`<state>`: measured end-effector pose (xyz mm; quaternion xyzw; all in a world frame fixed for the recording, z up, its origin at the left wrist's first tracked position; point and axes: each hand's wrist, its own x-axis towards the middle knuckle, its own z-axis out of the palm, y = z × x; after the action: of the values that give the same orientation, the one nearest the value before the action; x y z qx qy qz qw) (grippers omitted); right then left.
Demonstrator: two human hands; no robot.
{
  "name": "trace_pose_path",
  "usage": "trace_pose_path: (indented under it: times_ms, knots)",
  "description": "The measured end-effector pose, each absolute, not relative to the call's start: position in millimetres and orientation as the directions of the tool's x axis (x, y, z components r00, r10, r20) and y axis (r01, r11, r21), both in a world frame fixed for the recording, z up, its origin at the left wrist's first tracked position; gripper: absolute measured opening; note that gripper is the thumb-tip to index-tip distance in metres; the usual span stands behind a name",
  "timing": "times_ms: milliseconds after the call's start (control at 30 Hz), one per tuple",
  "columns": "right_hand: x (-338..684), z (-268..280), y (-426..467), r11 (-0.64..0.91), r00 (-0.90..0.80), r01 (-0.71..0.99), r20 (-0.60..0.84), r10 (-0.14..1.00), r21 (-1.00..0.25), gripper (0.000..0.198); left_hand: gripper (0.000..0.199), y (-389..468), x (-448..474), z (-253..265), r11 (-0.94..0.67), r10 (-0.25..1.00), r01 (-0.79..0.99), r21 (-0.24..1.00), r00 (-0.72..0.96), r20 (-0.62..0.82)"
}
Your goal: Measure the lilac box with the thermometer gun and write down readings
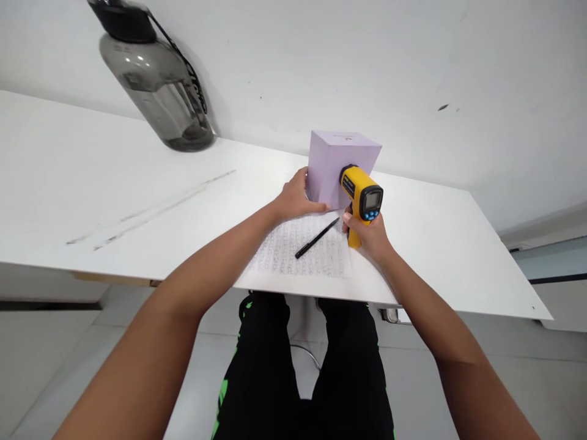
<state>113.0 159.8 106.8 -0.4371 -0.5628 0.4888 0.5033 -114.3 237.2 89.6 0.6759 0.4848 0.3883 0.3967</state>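
A pale purple box point(325, 168) stands upright on the white table near the wall. Around its lower left corner my left hand point(297, 198) is closed, thumb along the front and fingers at the side. My right hand point(369, 234) grips the handle of a yellow and black infrared thermometer point(360, 186). Its nose points at the front of the box, very close; whether it touches I cannot tell. The small grey screen and blue buttons face me. Between my hands a black pen point(316, 238) lies slanted on a sheet of paper point(279, 253) covered with rows of writing.
A large grey see-through water bottle point(158, 85) with a black lid stands at the back left against the white wall point(403, 67). Dark streaks mark the table point(114, 177) on the left. The table's front edge runs just above my legs point(263, 360).
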Motion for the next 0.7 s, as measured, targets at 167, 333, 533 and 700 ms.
trace_pose_path:
  times_ms: [167,333,533,700]
  knots:
    - [112.7,111.4,156.6,0.11,-0.124,0.016,0.108,0.986,-0.994,0.067,0.122,235.4,-113.2,90.8,-0.197,0.965,0.337,0.921,0.233,0.121]
    - [111.1,113.5,155.9,0.1,-0.118,0.013,0.098,0.988,-0.995,0.066,0.12,239.2,-115.2,87.4,-0.218,0.96,0.345,0.913,0.246,0.136]
    - [110.9,113.8,156.3,0.072,-0.109,0.005,0.071,0.992,-0.997,0.068,0.119,239.7,-116.7,84.3,-0.242,0.953,0.345,0.907,0.26,0.155]
    - [113.2,116.8,156.4,0.057,-0.133,0.031,0.053,0.99,-0.998,0.068,0.118,239.3,-117.7,83.7,-0.255,0.949,0.351,0.901,0.267,0.165]
